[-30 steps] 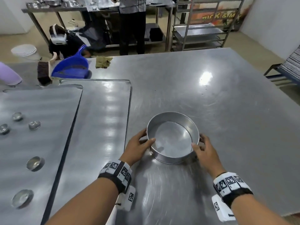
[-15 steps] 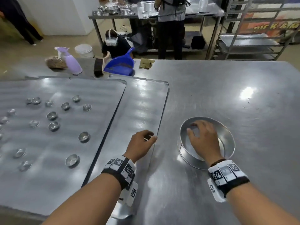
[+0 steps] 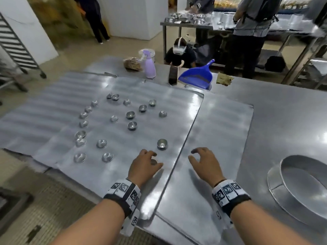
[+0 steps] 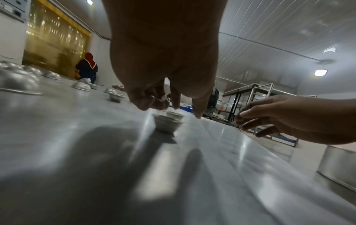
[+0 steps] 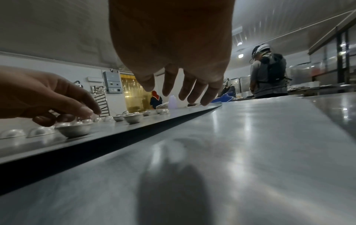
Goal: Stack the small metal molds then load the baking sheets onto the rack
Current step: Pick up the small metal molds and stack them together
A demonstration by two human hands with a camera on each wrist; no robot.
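Seen from the head camera, the left hand [image 3: 144,167] sits low in the centre of the frame with curled fingers over a small metal mold [image 3: 153,162] at the near right corner of the upper baking sheet [image 3: 123,174]; whether it grips the mold cannot be told in this view. More molds are scattered over the middle and left of that sheet, the nearest [image 3: 162,143] just above the left hand. The right hand [image 3: 203,162] hovers over the second baking sheet [image 3: 221,124], right of centre, fingers loosely spread and holding nothing. A round cake pan [image 3: 299,188] stands on the steel table [image 3: 283,110] at the lower right edge, and a blue dustpan [image 3: 197,75] and a lilac spray bottle [image 3: 149,65] stand at upper centre. From the left wrist camera, the fingertips [image 4: 142,105] hang just above an upright mold [image 4: 167,124] in mid-frame, not clearly touching it, with the right hand entering from the right edge. From the right wrist camera, the right hand's fingers [image 5: 192,88] dangle apart at upper centre above bare sheet metal, while at the left edge the left hand's fingers rest at the rim of the mold [image 5: 74,129].
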